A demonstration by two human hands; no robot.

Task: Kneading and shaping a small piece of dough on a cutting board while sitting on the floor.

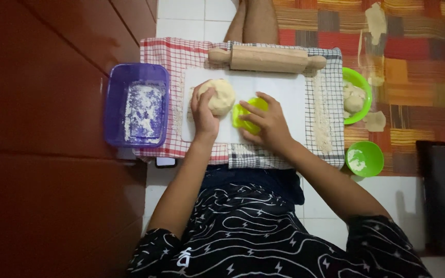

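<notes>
A pale ball of dough (220,95) lies on a white board (284,90) spread over checked cloths. My left hand (203,112) cups the dough's left side. My right hand (267,122) presses on a small yellow-green plastic piece (246,109) just right of the dough. A wooden rolling pin (267,59) lies across the far edge of the board.
A purple plastic box (117,105) with flour stands left of the cloths. Right of them sit a green bowl (361,85) with dough lumps and a smaller green bowl (365,158) with flour. A line of flour (324,116) runs down the right cloth. A patterned mat (413,56) lies beyond.
</notes>
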